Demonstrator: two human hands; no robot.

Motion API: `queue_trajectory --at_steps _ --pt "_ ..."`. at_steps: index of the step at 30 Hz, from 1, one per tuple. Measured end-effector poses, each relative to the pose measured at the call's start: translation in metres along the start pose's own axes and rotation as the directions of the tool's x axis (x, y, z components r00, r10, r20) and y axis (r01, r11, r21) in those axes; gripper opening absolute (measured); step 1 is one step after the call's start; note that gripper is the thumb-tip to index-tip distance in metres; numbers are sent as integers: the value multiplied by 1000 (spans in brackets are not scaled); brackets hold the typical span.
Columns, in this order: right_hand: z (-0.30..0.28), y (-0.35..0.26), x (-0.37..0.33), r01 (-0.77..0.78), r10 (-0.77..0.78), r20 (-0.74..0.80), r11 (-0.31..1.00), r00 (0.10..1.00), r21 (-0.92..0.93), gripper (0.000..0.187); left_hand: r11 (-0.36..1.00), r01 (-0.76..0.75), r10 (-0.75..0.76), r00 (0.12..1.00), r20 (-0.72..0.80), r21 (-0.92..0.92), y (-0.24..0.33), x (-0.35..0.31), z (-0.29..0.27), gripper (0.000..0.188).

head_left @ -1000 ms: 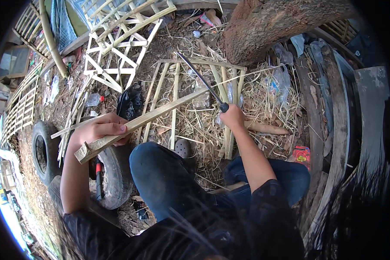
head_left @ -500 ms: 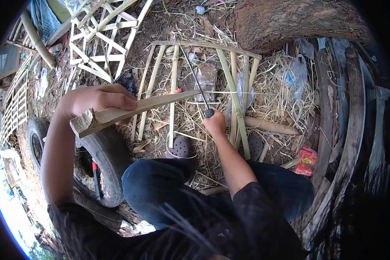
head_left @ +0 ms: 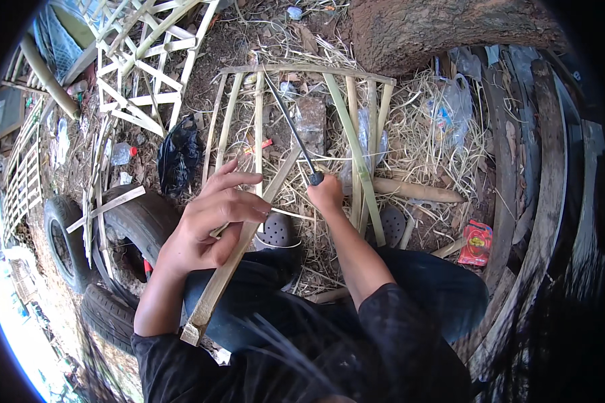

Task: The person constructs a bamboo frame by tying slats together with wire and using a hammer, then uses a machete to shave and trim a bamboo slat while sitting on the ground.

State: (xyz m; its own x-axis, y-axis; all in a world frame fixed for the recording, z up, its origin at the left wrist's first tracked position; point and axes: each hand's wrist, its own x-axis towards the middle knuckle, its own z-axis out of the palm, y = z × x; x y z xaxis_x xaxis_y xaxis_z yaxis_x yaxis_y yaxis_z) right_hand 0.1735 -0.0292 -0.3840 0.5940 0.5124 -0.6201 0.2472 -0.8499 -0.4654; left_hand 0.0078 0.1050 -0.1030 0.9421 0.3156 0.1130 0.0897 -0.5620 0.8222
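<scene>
Paring looks unfinished: right hand clenched round knife, left hand loose, fingers parted over bamboo strip, hold unclear, strip slanting above left thigh, sliver beside knife, shavings strewn.

Soft daylight, glare blown out lower L, R edge v dark, fisheye bend nr rim

You're working in an open-air yard used as a makeshift workshop: bare dirt ground under a thick tree trunk, pale wood shavings scattered about, a slatted lattice frame, old tyres and weathered planks around you.
</scene>
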Motion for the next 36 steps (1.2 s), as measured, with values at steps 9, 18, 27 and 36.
queue_trajectory --at_steps 9,18,27,36 --pt "-7 -12 -9 -98 97 71 995 993 18 22 907 130 -179 980 87 400 -6 -33 6 37" --pt "-7 -18 -6 -121 119 45 992 992 27 23 867 -183 4 933 -360 -463 -25 0 33 30" --pt "-3 13 10 130 -132 48 990 990 46 22 845 -299 74 886 -457 -444 -30 31 42 35" --pt "-8 20 13 254 -255 11 966 967 51 22 832 -326 87 875 -476 -448 -37 29 45 34"
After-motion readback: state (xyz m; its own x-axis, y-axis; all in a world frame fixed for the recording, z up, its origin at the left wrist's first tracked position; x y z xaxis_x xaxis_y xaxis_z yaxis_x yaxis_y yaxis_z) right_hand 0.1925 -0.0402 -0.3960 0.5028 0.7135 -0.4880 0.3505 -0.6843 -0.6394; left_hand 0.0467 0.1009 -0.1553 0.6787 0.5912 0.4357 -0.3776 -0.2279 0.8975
